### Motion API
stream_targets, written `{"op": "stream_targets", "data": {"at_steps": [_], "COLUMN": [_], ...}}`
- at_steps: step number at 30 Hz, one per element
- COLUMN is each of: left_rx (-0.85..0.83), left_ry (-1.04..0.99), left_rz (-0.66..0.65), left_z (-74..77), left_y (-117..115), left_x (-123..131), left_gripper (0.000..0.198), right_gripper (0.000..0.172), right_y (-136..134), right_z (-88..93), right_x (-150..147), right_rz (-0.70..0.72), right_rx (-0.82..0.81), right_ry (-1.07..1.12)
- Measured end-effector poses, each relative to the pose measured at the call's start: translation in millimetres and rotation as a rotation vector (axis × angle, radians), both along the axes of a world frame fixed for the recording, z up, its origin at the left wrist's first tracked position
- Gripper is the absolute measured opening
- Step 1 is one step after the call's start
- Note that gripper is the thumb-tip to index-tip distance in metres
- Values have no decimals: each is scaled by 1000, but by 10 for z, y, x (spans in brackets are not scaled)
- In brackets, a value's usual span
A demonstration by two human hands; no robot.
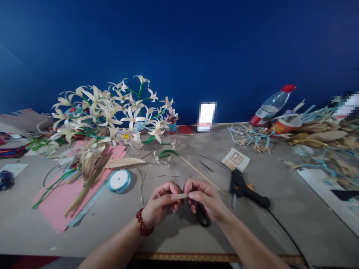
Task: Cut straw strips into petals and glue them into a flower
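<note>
Both hands in close together here, low over the counter (112, 239), nearer its front edge than its back and around the middle of its width! The left hand (162, 200) pinches one end of a short pale strip (182, 195) between thumb and fingers, the right hand (203, 198) has the other end, and the strip lies almost level between them. A dark red beaded bracelet (143, 223) circles the left wrist. Just beneath the right hand, a black loop handle (203, 217) pokes out, the rest of it hidden.

Over toward the right edge, a black glue gun (246, 188) lies on its side, its cord running down to the front edge, its back end near a stained white square (236, 160). A thin stick (200, 173) slants between gun and hands, a green curl at its far end.

Out to the left, a blue-rimmed ribbon spool (120, 181) lies flat beside pink sheets (56, 198). And what a spread along the back edge: cream flowers (109, 119) massed left of centre, a red-capped bottle (269, 108) leaning toward the back right corner!
</note>
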State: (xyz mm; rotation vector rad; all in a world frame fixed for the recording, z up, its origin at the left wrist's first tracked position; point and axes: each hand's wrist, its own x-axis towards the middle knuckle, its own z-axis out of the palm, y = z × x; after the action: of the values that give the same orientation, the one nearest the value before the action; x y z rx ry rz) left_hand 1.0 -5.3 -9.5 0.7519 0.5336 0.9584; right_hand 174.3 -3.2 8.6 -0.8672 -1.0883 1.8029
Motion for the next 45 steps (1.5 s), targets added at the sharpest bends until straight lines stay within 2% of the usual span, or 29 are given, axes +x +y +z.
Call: {"op": "stream_targets", "data": {"at_steps": [5, 10, 13, 21, 24, 27, 29, 33, 38, 45], "left_rx": [43, 7, 23, 103, 95, 56, 57, 93, 84, 79], "left_ry": [8, 62, 73, 293, 294, 167, 69, 32, 138, 202], "left_rz": [10, -8, -12, 54, 76, 54, 68, 126, 46, 33], "left_z": [-12, 18, 44, -2, -19, -12, 8, 65, 82, 43], "left_y": [10, 19, 19, 8, 9, 32, 59, 81, 23, 8], "left_x": [-2, -16, -13, -37, -43, -44, -47, -49, -35, -50], "left_gripper": [24, 20, 21, 16, 15, 13, 13, 15, 20, 17], "right_gripper": [11, 17, 22, 14, 15, 19, 20, 21, 23, 16], "right_y": [40, -5, -22, -5, -4, 2, 10, 10, -8, -16], "right_z": [-11, 48, 55, 89, 52, -10, -41, -51, -13, 16], "right_x": [22, 6, -6, -26, -44, -45, -31, -3, -7, -27], "right_rz": [-97, 11, 12, -103, -60, -9, -32, -49, -16, 24], "right_rx": [-12, 81, 109, 394, 247, 25, -46, -42, 7, 41], "right_ry": [43, -72, -109, -368, -271, -32, 103, 138, 11, -51]}}
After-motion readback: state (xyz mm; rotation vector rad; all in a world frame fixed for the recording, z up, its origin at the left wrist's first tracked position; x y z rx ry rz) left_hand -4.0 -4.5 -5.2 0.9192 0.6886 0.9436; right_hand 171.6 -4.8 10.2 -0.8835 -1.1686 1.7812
